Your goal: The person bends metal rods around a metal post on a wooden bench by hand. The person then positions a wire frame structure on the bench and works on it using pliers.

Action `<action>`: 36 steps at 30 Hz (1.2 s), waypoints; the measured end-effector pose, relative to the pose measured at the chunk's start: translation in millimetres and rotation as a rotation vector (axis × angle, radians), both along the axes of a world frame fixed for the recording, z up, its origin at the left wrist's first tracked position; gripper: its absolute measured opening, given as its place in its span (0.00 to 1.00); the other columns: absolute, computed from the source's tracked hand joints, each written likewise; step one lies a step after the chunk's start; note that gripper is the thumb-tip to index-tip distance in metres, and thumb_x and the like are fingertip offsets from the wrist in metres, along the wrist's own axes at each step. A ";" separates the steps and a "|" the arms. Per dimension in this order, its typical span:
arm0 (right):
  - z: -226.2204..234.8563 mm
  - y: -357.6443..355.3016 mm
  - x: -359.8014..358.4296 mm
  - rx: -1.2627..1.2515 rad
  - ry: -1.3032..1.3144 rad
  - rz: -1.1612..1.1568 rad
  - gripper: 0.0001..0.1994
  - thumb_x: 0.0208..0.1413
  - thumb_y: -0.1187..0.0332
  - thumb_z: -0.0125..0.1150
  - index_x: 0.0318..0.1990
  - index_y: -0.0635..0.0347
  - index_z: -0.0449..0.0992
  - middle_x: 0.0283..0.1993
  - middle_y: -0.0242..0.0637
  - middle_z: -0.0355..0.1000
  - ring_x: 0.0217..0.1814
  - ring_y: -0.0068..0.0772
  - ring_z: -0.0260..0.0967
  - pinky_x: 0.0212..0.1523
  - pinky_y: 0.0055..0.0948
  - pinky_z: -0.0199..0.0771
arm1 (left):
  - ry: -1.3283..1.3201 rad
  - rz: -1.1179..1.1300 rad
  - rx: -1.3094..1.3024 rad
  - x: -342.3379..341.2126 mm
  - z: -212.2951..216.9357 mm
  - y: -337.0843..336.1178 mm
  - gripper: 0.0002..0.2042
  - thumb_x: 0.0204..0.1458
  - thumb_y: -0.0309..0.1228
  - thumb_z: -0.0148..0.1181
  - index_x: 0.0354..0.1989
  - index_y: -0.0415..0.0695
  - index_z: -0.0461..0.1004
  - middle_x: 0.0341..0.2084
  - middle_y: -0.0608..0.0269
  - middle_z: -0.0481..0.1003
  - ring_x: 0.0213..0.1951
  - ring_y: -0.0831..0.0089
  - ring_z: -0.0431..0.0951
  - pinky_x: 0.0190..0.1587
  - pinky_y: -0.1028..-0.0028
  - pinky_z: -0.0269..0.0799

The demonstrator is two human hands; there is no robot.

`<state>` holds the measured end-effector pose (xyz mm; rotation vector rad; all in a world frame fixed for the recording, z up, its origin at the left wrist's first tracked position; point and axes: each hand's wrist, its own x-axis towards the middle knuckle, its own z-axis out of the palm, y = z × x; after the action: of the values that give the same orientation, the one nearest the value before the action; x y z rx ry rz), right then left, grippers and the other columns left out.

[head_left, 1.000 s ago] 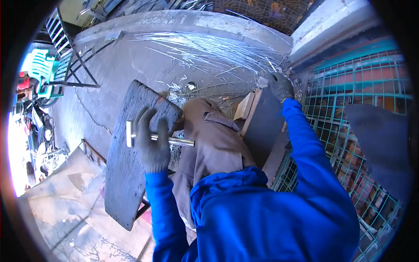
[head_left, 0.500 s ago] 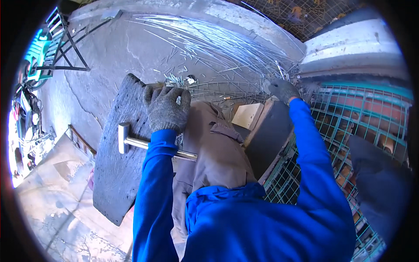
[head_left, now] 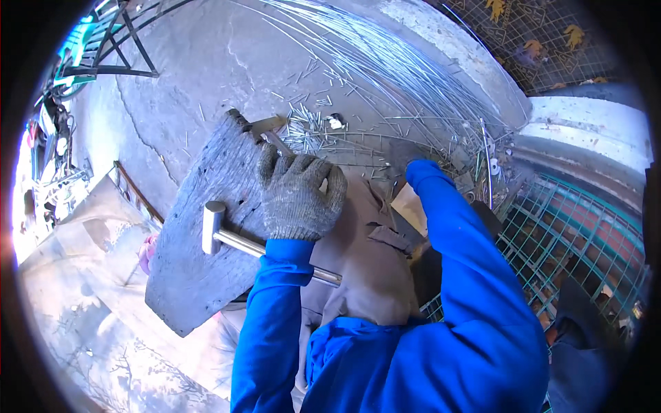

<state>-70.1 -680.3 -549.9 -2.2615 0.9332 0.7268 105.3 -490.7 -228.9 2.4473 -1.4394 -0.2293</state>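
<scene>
The wooden board lies in front of the person, at the left side of the lap, its dark, worn surface facing up. A metal hammer rests on it, the handle running under the left forearm and over the brown trousers. The left hand, in a grey glove, is at the board's right edge, fingers half bent and thumb apart; I cannot tell whether it grips anything underneath. The right hand reaches down to the ground beyond the knee, seemingly gloved too, but it is too dark and blurred to tell its opening or hold. Short metal pieces lie scattered between the hands, long thin rods beyond them, and green wire mesh at right.
</scene>
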 end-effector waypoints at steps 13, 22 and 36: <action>-2.7 -93.5 -37.3 -0.275 0.274 -0.460 0.21 0.60 0.57 0.50 0.59 0.50 0.69 0.61 0.50 0.68 0.60 0.55 0.68 0.59 0.54 0.69 | -0.004 -0.035 -0.051 0.9 -3.8 -2.9 0.07 0.50 0.36 0.61 0.29 0.48 0.80 0.30 0.62 0.78 0.38 0.58 0.76 0.58 0.55 0.59; 44.7 -83.2 1.0 -0.393 -0.023 -0.402 0.24 0.58 0.58 0.54 0.62 0.49 0.66 0.66 0.47 0.62 0.66 0.55 0.63 0.62 0.50 0.67 | -0.008 -0.039 -0.033 -0.1 -3.1 -2.6 0.07 0.50 0.36 0.61 0.29 0.48 0.81 0.31 0.62 0.79 0.39 0.58 0.76 0.59 0.55 0.59; 17.9 -38.1 -20.7 -0.104 0.211 0.039 0.28 0.53 0.57 0.58 0.61 0.57 0.66 0.55 0.53 0.73 0.59 0.56 0.70 0.61 0.46 0.67 | 0.013 -0.014 -0.061 0.8 -4.5 -0.2 0.07 0.50 0.37 0.61 0.29 0.49 0.81 0.32 0.62 0.79 0.39 0.59 0.76 0.61 0.55 0.57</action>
<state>-90.8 -718.4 -532.0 -2.3314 1.0495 0.9695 106.1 -490.9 -233.4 2.3836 -1.4375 -0.2015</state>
